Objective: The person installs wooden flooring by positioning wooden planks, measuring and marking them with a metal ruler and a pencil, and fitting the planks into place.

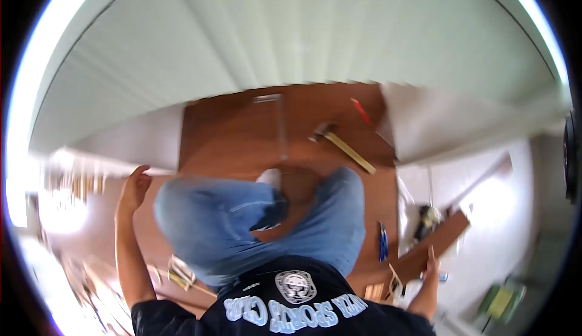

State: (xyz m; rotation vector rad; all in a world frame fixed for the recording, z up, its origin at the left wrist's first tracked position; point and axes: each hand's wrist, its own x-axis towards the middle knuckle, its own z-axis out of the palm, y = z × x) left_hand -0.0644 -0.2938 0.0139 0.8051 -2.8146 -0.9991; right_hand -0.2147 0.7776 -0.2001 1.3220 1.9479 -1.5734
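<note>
My left hand [137,186] is raised at the left, beside my bent knee. Its fingers are loosely apart and nothing shows in them. At the right, my right hand [431,263] grips the edge of a long brown wooden board [433,244]; its fingers are partly hidden. The board lies at a slant over the pale floor. In front of my legs are a hammer [347,149] with a yellowish handle, a slim red tool [361,110] and a metal square [280,124]. Blue-handled pliers [383,242] lie near my right thigh.
A pale pleated curtain [291,33] hangs ahead, above the brown floor panel [230,130]. Blurred tools [427,219] sit beyond the board. A green-and-yellow object [502,301] stands at the lower right. Wooden pieces [182,275] lie behind my left leg.
</note>
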